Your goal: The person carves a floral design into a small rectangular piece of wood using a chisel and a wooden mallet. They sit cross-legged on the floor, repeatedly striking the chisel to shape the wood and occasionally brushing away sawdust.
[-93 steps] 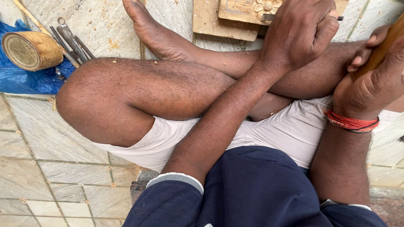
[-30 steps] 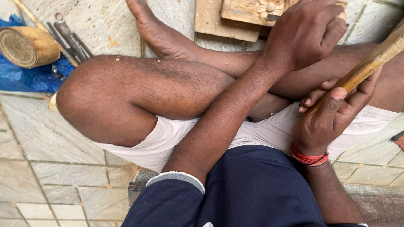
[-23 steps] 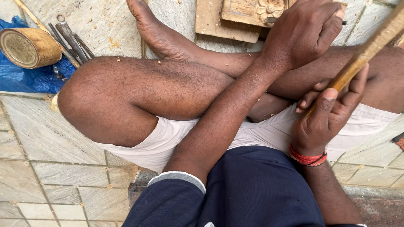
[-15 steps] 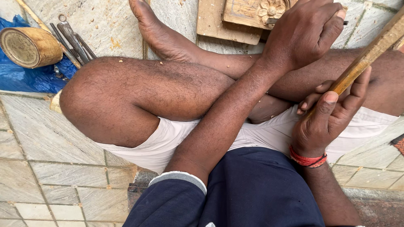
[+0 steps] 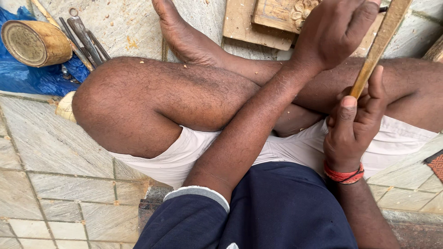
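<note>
1. Stone floor: crossed bare legs are rested on it.
2. Wooden board, far edge: a carved block is carried.
3. Wooden cylinder, far left corner, on blue sheet, beside metal chisels.
4. Left hand: fingers curled shut over the carved block; what they hold is hidden.
5. Right hand: fingers are clamped on a wooden stick.
</note>
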